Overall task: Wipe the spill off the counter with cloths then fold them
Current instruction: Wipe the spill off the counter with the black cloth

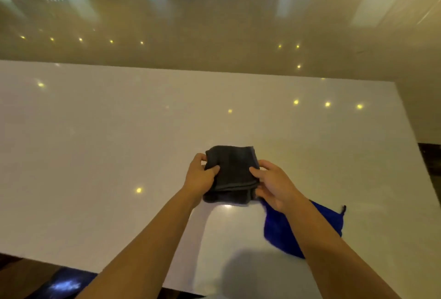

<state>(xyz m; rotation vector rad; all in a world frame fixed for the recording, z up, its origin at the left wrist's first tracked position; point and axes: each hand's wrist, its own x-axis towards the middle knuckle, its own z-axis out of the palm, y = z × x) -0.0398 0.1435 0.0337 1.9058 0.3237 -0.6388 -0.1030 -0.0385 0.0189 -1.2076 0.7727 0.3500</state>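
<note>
A dark grey cloth [232, 172], folded into a small thick rectangle, lies on the glossy white counter [107, 143] in front of me. My left hand [199, 177] grips its left edge, thumb on top. My right hand [274, 184] grips its right edge, thumb on top too. A blue cloth [278, 232] lies spread flat on the counter just to the right and nearer me. My right forearm crosses over the blue cloth and hides its middle. No spill shows on the counter.
The counter's far edge runs across the view, and its right edge slants down at the right. Beyond it lies a shiny brown floor [214, 36] with light reflections. The near counter edge is at the lower left.
</note>
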